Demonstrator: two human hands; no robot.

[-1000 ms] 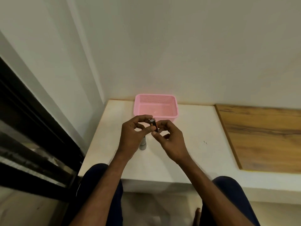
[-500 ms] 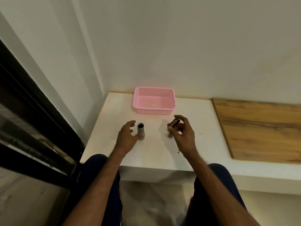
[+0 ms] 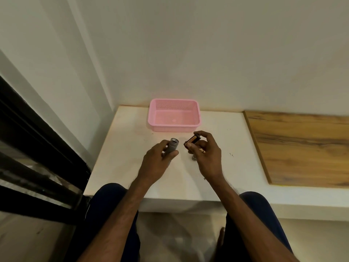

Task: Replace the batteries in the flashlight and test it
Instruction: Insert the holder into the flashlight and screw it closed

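Observation:
My left hand (image 3: 157, 163) grips the grey flashlight body (image 3: 171, 146), tilted with its open end facing up and away from me. My right hand (image 3: 205, 157) holds a dark battery holder (image 3: 192, 141) with copper-coloured cells between thumb and fingers, a short gap to the right of the flashlight's open end. A small grey cap (image 3: 194, 158) stands on the white table (image 3: 120, 157) under my right hand, partly hidden by it.
An empty pink plastic basket (image 3: 174, 127) sits at the back of the table near the wall. A wooden board (image 3: 302, 148) covers the surface to the right. A dark window frame runs along the left. My knees are under the table's front edge.
My hands separated from holding the battery holder together. My left hand closed around the flashlight body and lifted it off the table. My right hand kept the battery holder.

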